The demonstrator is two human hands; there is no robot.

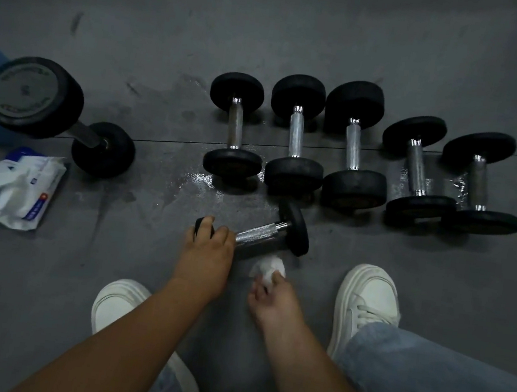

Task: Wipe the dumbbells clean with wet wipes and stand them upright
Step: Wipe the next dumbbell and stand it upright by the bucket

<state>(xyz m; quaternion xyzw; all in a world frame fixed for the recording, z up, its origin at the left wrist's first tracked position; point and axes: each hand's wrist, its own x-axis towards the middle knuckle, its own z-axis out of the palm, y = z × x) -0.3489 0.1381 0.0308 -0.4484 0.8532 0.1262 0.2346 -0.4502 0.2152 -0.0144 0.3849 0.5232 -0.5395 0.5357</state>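
A small black dumbbell (265,234) with a chrome handle lies on its side on the grey floor in front of me. My left hand (208,248) grips its near-left head, which it mostly hides. My right hand (271,290) pinches a crumpled white wet wipe (269,267) just below the handle; I cannot tell if the wipe touches the metal. Behind it, several black dumbbells (297,134) lie on their sides in a row.
A larger dumbbell (62,113) lies at the left. An open pack of wet wipes (20,189) sits at the left with a sheet pulled out. The floor (193,184) shows wet patches. My white shoes (367,303) stand either side of my arms.
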